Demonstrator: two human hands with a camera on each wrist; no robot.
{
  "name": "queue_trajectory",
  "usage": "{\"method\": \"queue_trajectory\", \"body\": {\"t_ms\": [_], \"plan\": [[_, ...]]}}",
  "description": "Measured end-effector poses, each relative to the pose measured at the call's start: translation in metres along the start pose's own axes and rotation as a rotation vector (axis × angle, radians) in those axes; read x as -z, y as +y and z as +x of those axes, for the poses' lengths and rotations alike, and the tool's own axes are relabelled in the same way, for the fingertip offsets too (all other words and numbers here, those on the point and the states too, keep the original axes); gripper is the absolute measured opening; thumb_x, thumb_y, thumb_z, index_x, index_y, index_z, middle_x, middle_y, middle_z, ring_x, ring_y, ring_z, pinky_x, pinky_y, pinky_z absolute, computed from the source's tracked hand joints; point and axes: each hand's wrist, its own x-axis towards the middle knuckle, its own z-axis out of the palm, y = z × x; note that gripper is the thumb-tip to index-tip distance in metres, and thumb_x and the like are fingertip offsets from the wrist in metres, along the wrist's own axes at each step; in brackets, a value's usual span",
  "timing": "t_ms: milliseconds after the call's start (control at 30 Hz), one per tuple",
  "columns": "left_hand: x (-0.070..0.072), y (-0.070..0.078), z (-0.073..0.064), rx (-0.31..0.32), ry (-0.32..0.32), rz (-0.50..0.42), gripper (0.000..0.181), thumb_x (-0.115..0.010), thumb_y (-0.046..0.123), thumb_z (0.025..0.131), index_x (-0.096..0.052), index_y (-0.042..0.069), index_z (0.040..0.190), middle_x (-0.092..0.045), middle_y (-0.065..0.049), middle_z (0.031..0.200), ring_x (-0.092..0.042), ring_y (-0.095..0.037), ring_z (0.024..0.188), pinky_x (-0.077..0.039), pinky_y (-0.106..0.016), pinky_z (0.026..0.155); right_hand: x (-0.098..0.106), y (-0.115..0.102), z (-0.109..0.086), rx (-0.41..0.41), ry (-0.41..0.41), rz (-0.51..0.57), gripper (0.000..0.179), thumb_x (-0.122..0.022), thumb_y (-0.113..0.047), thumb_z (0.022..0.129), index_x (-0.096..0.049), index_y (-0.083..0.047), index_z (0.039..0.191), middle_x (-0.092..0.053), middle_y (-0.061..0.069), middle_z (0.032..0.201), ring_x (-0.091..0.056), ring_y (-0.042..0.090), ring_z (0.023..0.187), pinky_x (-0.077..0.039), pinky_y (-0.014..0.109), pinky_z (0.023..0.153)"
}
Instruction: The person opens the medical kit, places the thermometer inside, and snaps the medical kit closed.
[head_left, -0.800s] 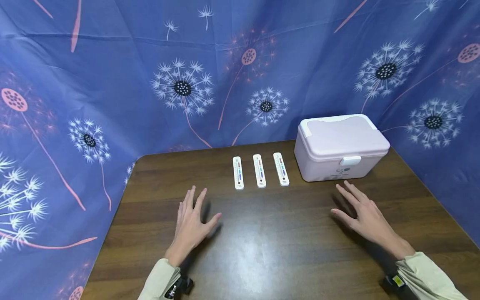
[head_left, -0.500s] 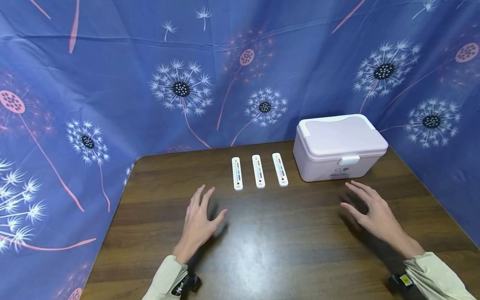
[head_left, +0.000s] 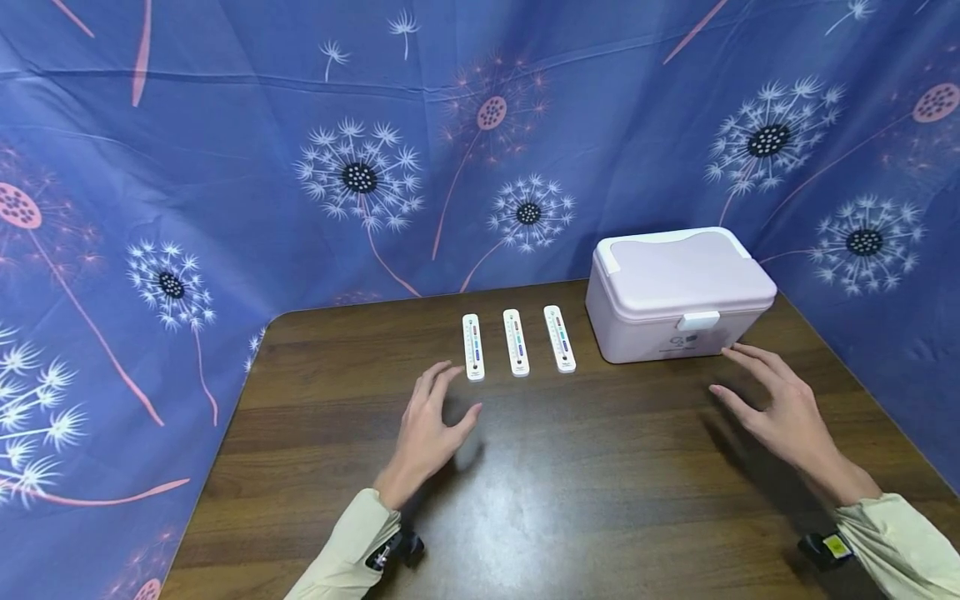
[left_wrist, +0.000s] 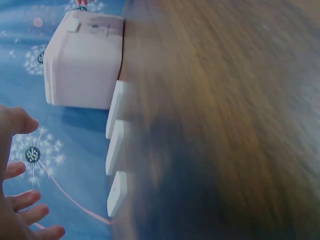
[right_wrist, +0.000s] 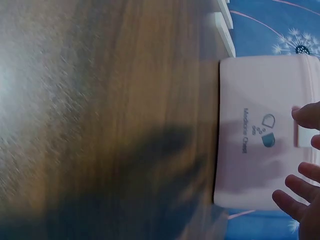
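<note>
Three white thermometers lie side by side near the table's back edge: a left one [head_left: 473, 347], a middle one [head_left: 516, 342] and a right one [head_left: 559, 338]. My left hand [head_left: 431, 429] hovers just in front of the left thermometer, fingers spread and lightly bent, holding nothing. To their right stands a pale pink medicine chest [head_left: 681, 296] with its lid down and a white latch [head_left: 699, 321] on the front. My right hand [head_left: 783, 408] is in front of the chest's right part, fingers loosely bent with nothing in them. Whether its fingertips touch the chest, I cannot tell.
A brown wooden table [head_left: 570, 483] carries everything. Behind it and along both sides hangs a blue cloth [head_left: 247, 167] printed with dandelions. The chest stands close to the table's back right corner.
My left hand has moved right and forward toward the left thermometer. My right hand has shifted right and slightly forward along the chest's front. The thermometers and chest stay put.
</note>
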Motion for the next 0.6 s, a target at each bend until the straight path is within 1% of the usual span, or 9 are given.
{"method": "queue_trajectory", "body": {"t_ms": [33, 167, 333, 400, 467, 600], "plan": [[-0.002, 0.002, 0.002, -0.002, 0.000, -0.005, 0.055, -0.074, 0.031, 0.079, -0.054, 0.017, 0.128, -0.046, -0.004, 0.136, -0.045, -0.020, 0.121, -0.046, -0.048, 0.088, 0.001, 0.001, 0.001, 0.003, 0.008, 0.003, 0.062, -0.081, -0.002, 0.066, -0.062, -0.007, 0.125, -0.056, 0.020, 0.124, -0.045, 0.005, 0.119, -0.024, 0.007, 0.095], [-0.010, 0.012, 0.007, -0.007, -0.001, -0.030, 0.053, -0.073, 0.031, 0.079, -0.055, 0.016, 0.126, -0.047, -0.006, 0.134, -0.046, -0.020, 0.119, -0.047, -0.046, 0.087, 0.006, 0.006, 0.005, 0.002, 0.022, -0.001, 0.063, -0.080, -0.002, 0.066, -0.061, -0.008, 0.126, -0.055, 0.021, 0.125, -0.043, 0.004, 0.122, -0.023, 0.008, 0.095], [-0.019, 0.021, 0.013, -0.006, -0.018, -0.079, 0.050, -0.072, 0.032, 0.080, -0.055, 0.018, 0.125, -0.047, -0.001, 0.133, -0.045, -0.017, 0.120, -0.047, -0.045, 0.087, 0.012, 0.010, 0.010, -0.007, 0.030, -0.014, 0.067, -0.080, -0.002, 0.066, -0.059, -0.010, 0.128, -0.054, 0.021, 0.127, -0.041, 0.004, 0.123, -0.022, 0.008, 0.095], [-0.022, 0.024, 0.015, -0.010, -0.026, -0.095, 0.049, -0.071, 0.032, 0.081, -0.055, 0.020, 0.125, -0.046, 0.001, 0.133, -0.045, -0.016, 0.120, -0.046, -0.045, 0.088, 0.015, 0.011, 0.012, -0.011, 0.034, -0.016, 0.067, -0.081, -0.002, 0.065, -0.059, -0.010, 0.129, -0.053, 0.021, 0.128, -0.042, 0.004, 0.123, -0.022, 0.008, 0.095], [-0.024, 0.026, 0.017, -0.012, -0.032, -0.104, 0.048, -0.071, 0.031, 0.081, -0.055, 0.020, 0.124, -0.047, 0.000, 0.132, -0.046, -0.016, 0.120, -0.046, -0.044, 0.089, 0.017, 0.012, 0.015, -0.010, 0.041, -0.015, 0.068, -0.081, -0.003, 0.065, -0.059, -0.009, 0.128, -0.053, 0.021, 0.128, -0.042, 0.006, 0.123, -0.022, 0.008, 0.095], [-0.027, 0.029, 0.019, -0.007, -0.050, -0.126, 0.047, -0.071, 0.032, 0.081, -0.056, 0.020, 0.124, -0.049, -0.001, 0.132, -0.048, -0.018, 0.118, -0.045, -0.043, 0.090, 0.022, 0.013, 0.018, -0.011, 0.054, -0.030, 0.068, -0.082, -0.005, 0.064, -0.059, -0.008, 0.128, -0.053, 0.020, 0.129, -0.043, 0.006, 0.120, -0.023, 0.007, 0.091]]}}
